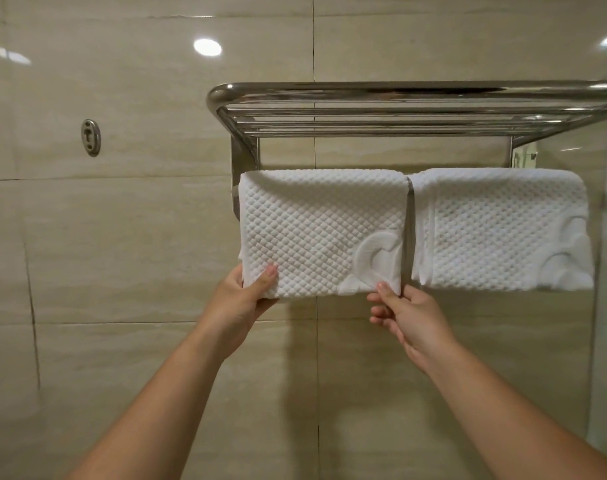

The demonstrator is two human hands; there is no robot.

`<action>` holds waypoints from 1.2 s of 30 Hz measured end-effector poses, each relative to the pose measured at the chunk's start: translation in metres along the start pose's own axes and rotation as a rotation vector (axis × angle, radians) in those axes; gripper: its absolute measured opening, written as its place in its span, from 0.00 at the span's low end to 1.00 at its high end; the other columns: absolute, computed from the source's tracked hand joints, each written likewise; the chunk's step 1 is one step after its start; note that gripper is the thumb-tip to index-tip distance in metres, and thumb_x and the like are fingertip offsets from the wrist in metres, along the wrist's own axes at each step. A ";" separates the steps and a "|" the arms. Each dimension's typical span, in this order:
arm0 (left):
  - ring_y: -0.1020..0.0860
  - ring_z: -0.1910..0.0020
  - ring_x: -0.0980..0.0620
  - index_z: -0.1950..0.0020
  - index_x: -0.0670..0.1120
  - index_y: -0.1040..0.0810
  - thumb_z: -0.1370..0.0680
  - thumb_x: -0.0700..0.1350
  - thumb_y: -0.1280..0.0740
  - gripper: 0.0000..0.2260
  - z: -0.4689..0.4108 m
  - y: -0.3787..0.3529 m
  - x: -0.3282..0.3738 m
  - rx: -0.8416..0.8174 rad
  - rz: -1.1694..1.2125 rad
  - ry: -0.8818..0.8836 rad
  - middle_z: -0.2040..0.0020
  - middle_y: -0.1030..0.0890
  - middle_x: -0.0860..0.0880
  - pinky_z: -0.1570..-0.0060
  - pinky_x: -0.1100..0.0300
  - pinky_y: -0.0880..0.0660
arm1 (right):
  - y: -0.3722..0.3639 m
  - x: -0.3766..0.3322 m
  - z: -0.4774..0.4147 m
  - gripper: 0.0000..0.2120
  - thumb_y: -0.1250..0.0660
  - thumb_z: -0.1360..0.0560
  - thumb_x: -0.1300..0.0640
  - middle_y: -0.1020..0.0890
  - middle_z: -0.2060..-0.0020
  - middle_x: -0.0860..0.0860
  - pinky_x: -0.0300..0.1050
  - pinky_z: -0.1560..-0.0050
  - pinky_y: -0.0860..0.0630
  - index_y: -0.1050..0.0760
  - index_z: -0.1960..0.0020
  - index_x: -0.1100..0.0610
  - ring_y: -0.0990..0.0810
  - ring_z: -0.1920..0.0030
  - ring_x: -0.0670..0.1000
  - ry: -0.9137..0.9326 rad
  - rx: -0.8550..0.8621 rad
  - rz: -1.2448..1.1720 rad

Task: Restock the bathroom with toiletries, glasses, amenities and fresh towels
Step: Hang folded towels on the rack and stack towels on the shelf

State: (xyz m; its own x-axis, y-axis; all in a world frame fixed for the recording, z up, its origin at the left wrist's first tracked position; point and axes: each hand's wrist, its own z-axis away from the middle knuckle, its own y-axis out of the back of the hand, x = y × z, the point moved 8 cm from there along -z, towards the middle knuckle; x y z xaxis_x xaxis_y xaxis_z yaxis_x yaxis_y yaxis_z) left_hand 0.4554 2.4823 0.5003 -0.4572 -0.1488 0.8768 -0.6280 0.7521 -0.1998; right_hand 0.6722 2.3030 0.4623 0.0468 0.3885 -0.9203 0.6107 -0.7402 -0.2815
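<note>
Bare forearms (170, 403), bare left hand (246, 299), bare right hand (409, 317), short rounded fingernails (271, 270)

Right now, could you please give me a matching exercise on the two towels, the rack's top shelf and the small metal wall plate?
1 left towel
2 right towel
3 top shelf
4 wall plate

a above both towels
b fixed to the wall at far left
c hanging untouched
d pinched at its bottom corners by the left hand and right hand

Pairs: 1-d, 2-c, 3-a, 4-b
</note>
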 end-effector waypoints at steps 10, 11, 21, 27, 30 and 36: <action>0.16 0.42 0.54 0.32 0.54 0.24 0.20 0.57 0.32 0.18 0.017 0.011 0.002 0.047 -0.327 -0.081 0.40 0.15 0.53 0.42 0.53 0.19 | 0.013 0.010 0.028 0.16 0.31 0.20 0.46 0.12 0.56 0.50 0.55 0.53 0.14 0.19 0.46 0.59 0.13 0.62 0.49 0.118 0.015 0.422; 0.16 0.42 0.55 0.32 0.57 0.26 0.21 0.61 0.33 0.19 0.023 0.014 -0.001 0.047 -0.406 -0.083 0.40 0.16 0.55 0.41 0.52 0.19 | 0.012 0.015 0.035 0.21 0.31 0.22 0.41 0.12 0.55 0.48 0.54 0.52 0.14 0.19 0.43 0.59 0.13 0.59 0.48 0.126 -0.020 0.521; 0.34 0.23 0.47 0.18 0.57 0.42 0.20 0.71 0.47 0.34 0.048 0.091 -0.013 0.114 -1.258 -0.060 0.22 0.30 0.49 0.25 0.44 0.36 | -0.093 0.044 0.072 0.32 0.40 0.18 0.35 0.27 0.24 0.52 0.42 0.25 0.37 0.32 0.21 0.54 0.31 0.24 0.51 0.305 -0.337 1.130; 0.37 0.22 0.46 0.17 0.55 0.44 0.19 0.70 0.50 0.33 0.081 0.146 -0.001 0.213 -1.678 0.009 0.20 0.35 0.49 0.26 0.46 0.39 | -0.193 0.077 0.094 0.34 0.46 0.18 0.33 0.38 0.18 0.54 0.48 0.18 0.47 0.38 0.18 0.52 0.42 0.18 0.53 0.389 -0.490 1.180; 0.39 0.21 0.44 0.17 0.55 0.45 0.19 0.70 0.52 0.34 0.109 0.180 0.001 0.271 -1.736 0.086 0.20 0.35 0.48 0.24 0.46 0.41 | -0.237 0.096 0.115 0.36 0.50 0.18 0.30 0.44 0.16 0.54 0.54 0.18 0.49 0.43 0.17 0.49 0.48 0.17 0.55 0.378 -0.561 1.211; 0.41 0.20 0.45 0.17 0.54 0.44 0.18 0.69 0.53 0.33 0.189 0.241 0.011 0.418 -1.832 0.247 0.20 0.36 0.47 0.23 0.48 0.44 | -0.311 0.129 0.174 0.35 0.53 0.18 0.31 0.47 0.16 0.54 0.55 0.18 0.50 0.45 0.16 0.47 0.50 0.16 0.55 0.476 -0.768 1.189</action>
State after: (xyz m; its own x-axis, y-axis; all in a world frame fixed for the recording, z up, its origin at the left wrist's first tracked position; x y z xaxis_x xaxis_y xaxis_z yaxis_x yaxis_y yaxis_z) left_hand 0.1798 2.5408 0.3789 0.9229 -0.3626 0.1294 -0.2771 -0.3925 0.8770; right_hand 0.3511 2.4880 0.3842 0.9573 0.0310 -0.2874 0.2805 -0.3410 0.8973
